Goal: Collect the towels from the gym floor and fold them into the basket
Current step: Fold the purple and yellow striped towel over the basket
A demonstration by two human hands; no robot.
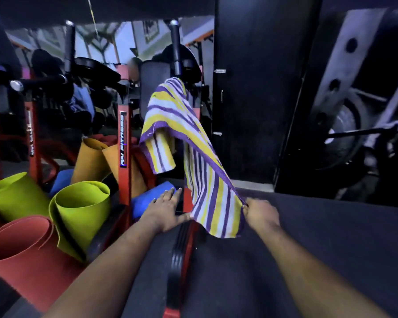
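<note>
Towel (194,143) draped on machine — right hand (260,213) pinches edge.

A purple, yellow and white striped towel (182,143) hangs over a black bar on the red gym machine (124,134). The right hand (260,214) pinches its near edge. The left hand (167,210) lies flat, fingers straight, near rolled green mats (83,207).
</note>
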